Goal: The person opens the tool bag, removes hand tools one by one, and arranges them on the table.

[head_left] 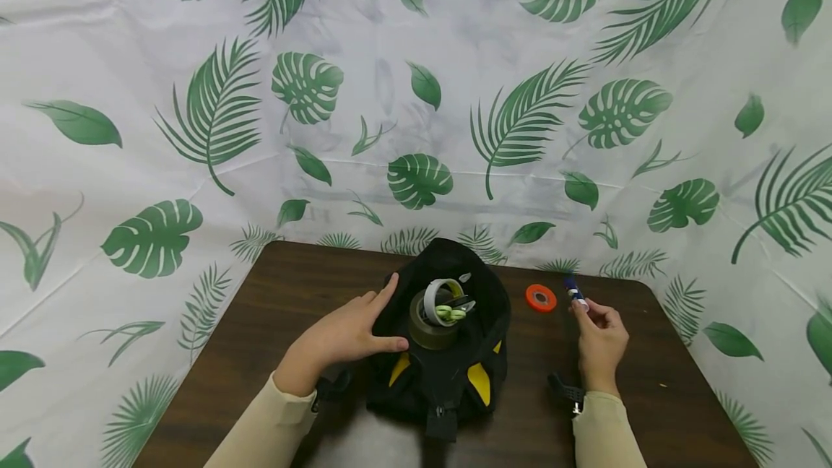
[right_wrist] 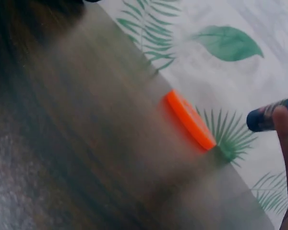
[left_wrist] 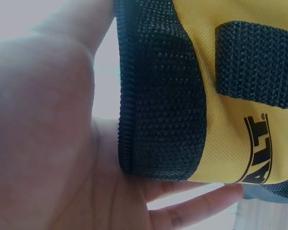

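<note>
A black and yellow tool bag (head_left: 438, 374) stands with its mouth facing up. My left hand (head_left: 344, 331) rests against its left side, fingers stretched along the rim and thumb across the front edge. Black trim and yellow fabric (left_wrist: 230, 143) of the bag fill the left wrist view. Inside the bag are a brown tape roll (head_left: 430, 338), a white tape roll (head_left: 430, 302) and green-handled scissors (head_left: 448, 314). My right hand (head_left: 601, 341) pinches a small blue and white glue stick (head_left: 575, 293), its dark cap end (right_wrist: 255, 120) pointing away from the fingers.
On the brown table (head_left: 312, 273), a flat orange ring-shaped roll (head_left: 531, 297) lies between the bag and my right hand. A white leaf-print cloth (head_left: 364, 107) hangs behind the table and at both sides. A tiny yellow scrap (head_left: 663, 385) lies on the right.
</note>
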Demonstrator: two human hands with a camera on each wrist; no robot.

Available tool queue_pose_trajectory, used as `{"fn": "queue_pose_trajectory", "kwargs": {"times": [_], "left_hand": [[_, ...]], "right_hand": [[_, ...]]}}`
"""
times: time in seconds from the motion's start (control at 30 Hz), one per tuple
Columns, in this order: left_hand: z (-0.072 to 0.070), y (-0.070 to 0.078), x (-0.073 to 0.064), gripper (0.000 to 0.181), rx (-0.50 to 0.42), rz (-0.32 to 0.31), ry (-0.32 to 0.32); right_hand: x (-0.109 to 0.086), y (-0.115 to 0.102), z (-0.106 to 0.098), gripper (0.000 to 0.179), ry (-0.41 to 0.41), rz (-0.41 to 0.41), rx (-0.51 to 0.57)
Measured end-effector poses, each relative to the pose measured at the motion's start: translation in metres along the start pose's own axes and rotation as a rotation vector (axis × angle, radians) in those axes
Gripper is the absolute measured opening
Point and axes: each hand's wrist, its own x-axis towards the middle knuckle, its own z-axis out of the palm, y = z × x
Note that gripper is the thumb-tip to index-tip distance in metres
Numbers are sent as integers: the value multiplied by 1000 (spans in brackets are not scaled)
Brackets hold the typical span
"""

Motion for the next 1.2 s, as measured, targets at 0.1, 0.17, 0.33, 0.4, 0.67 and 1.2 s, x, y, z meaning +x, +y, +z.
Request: {"fn": "queue_pose_trajectory", "kwargs": {"times": [0.1,0.17,0.33,0.4,0.67,1.2], "left_hand": [[0,0,1,116,-1,5,-5],[0,0,2,116,-4,4,-8],[0,0,3,115,-6,1,-11],[1,0,2,114,-8,3,-11],[1,0,0,116,-4,-4,-11],[2,2,1,113,10,0,4]], "right_hand": [[0,4,-3,38,6,32,-101],[0,5,-4,37,-2,55,-159],[-1,4,-7,38,-39,137,-244],[-2,2,-9,39,-54,178,-257],[-1,5,-15,44,-67,300,-229],[-1,7,-11,39,-101,260,-377]]}}
